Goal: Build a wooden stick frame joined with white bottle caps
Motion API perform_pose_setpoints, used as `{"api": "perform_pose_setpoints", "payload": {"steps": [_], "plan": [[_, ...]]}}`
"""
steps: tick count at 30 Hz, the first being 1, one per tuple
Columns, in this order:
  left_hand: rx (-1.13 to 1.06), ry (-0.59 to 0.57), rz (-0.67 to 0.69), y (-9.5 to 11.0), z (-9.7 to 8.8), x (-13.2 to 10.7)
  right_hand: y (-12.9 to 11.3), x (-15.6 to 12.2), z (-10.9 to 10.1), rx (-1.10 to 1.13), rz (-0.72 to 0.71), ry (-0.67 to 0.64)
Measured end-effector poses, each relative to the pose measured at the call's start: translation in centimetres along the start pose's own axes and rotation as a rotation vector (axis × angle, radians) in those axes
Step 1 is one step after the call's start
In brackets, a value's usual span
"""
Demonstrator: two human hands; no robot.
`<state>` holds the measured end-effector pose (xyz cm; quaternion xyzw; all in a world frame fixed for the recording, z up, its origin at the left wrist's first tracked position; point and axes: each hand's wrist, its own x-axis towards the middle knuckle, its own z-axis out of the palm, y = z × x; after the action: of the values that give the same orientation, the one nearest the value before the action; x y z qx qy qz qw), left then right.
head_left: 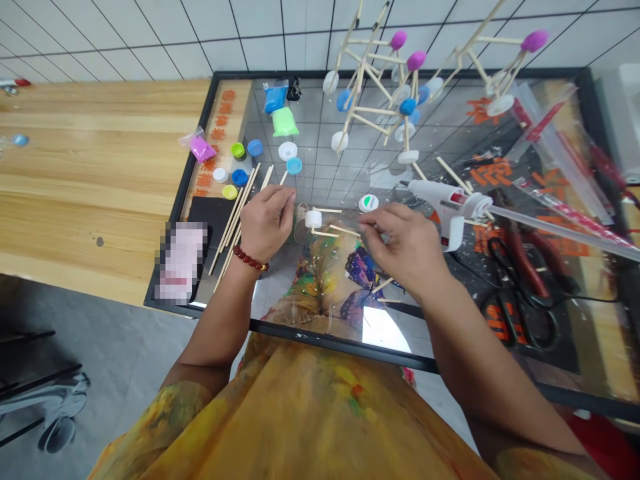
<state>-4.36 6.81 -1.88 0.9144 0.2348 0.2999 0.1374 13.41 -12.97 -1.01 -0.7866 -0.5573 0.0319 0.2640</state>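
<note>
My left hand (267, 223), with a red bead bracelet on its wrist, is closed in a pinch at one side of a small piece made of short wooden sticks and a white clay ball (313, 219). My right hand (400, 243) is closed too, pinching the stick end (345, 231) on the other side. The piece hovers just above a glass mirror panel (350, 167). A white hot glue gun (445, 200) lies right of my right hand.
A bundle of long wooden sticks (237, 217) lies left of my left hand. Coloured bottle caps (240, 175) and clay bags (284, 121) sit at the far left of the panel. A tall stick-and-ball structure (385, 87) stands behind. Scissors and pliers (525, 280) lie at right.
</note>
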Motion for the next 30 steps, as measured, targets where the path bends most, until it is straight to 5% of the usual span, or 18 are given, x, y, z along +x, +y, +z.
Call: {"api": "perform_pose_setpoints", "payload": {"steps": [4, 13, 21, 26, 30], "plan": [[-0.028, 0.066, 0.005, -0.2, 0.1, -0.1, 1.0, -0.7, -1.0, -0.11, -0.024, -0.057], [-0.142, 0.265, -0.02, -0.6, 0.7, 0.3, 1.1, 0.8, 1.3, -0.209, -0.011, -0.182], [-0.197, 0.315, 0.044, -1.4, 0.6, 0.5, 0.9, -1.4, -3.8, 0.214, -0.045, 0.173], [-0.293, 0.331, 0.059, -0.8, 1.0, 0.6, 1.7, -4.0, -2.2, 0.596, 0.104, 0.315], [-0.418, 0.306, 0.027, 1.2, 1.0, 1.3, 2.3, -4.4, 0.1, 0.652, 0.109, 0.371]]}}
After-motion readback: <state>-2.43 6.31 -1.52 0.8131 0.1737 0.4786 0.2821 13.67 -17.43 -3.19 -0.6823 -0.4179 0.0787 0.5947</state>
